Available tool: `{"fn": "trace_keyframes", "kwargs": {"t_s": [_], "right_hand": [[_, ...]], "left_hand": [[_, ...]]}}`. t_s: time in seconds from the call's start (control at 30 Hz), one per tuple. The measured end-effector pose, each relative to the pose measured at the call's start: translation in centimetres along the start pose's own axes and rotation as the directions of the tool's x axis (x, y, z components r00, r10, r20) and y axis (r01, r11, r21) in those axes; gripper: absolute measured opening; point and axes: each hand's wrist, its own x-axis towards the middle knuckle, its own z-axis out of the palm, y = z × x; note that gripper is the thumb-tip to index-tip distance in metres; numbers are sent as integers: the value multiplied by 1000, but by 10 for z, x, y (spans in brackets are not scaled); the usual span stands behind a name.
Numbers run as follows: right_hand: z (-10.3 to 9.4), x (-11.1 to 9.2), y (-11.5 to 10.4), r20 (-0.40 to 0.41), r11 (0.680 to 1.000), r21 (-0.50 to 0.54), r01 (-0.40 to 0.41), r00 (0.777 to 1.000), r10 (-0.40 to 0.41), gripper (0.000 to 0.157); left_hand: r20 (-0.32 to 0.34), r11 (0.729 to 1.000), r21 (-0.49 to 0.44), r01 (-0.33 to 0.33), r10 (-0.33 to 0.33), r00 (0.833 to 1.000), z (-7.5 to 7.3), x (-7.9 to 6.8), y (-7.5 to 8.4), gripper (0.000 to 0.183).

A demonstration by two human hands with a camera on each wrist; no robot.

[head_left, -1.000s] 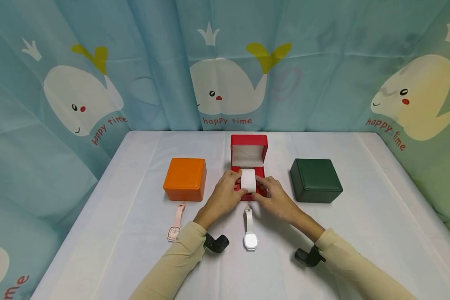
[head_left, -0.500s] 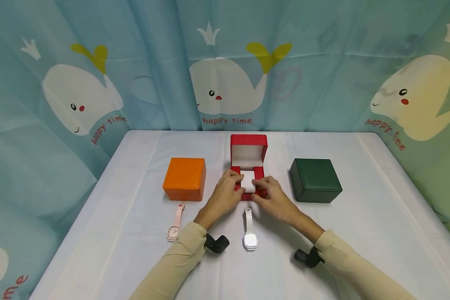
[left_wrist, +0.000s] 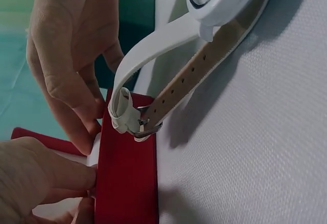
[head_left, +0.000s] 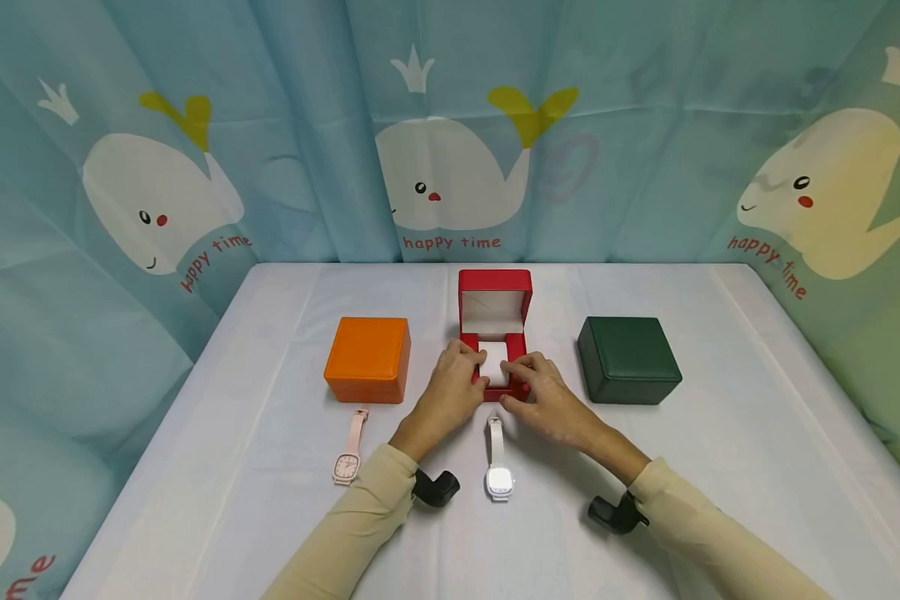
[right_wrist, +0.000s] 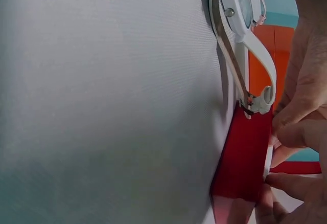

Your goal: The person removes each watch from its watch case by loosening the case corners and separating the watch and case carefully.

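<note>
The red watch box (head_left: 495,281) stands at the middle of the table with its lid raised. Inside it sits a white watch cushion (head_left: 493,352). At the cushion's left side, my left hand (head_left: 444,392) holds it with thumb and index finger. From the other side my right hand (head_left: 558,407) grips at the cushion with bent fingers, its thumb at the box's front edge. A white watch (head_left: 499,481) with its strap buckled lies just in front of the box. In the left wrist view, the box's red front wall (left_wrist: 127,178) hides most of the cushion.
Left of the red box is a closed orange box (head_left: 367,358), with a pink watch (head_left: 347,468) lying before it. To the right stands a closed dark green box (head_left: 630,360). A curtain printed with whales (head_left: 457,179) hangs behind the white-covered table (head_left: 720,500).
The white cushion has sunk lower into the red box. My right fingers have shifted slightly left and down over its edge; my left hand has barely moved.
</note>
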Motion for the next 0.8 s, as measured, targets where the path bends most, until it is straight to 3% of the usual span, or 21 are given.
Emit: {"fn": "trace_keyframes", "kwargs": {"t_s": [0.1, 0.23, 0.37, 0.47, 0.63, 0.7, 0.8], "right_hand": [[-2, 0, -3, 13, 1000, 1, -15, 1000, 15, 50], [-7, 1, -5, -15, 997, 67, -39, 999, 40, 43], [-18, 7, -8, -132, 994, 108, -12, 991, 26, 28], [-30, 14, -12, -242, 995, 98, 33, 970, -9, 17], [-49, 33, -22, -355, 992, 123, 41, 935, 5, 15], [-56, 43, -26, -373, 989, 147, 15, 927, 41, 20], [-65, 58, -28, -354, 988, 153, -22, 932, 76, 33]], "left_hand": [[14, 1000, 14, 13, -13, 1000, -1, 0, 1, 43], [-10, 999, -34, 25, -26, 1000, -2, -2, -1, 43], [-91, 993, -118, 16, -27, 995, -3, -6, -4, 42], [-168, 985, -173, 15, -44, 985, -5, -9, -5, 45], [-223, 978, -190, 90, -132, 966, -8, -13, -6, 76], [-205, 972, -195, 131, -171, 964, -7, -14, -7, 91], [-148, 961, -214, 178, -212, 966, -5, -16, -9, 107]]}}
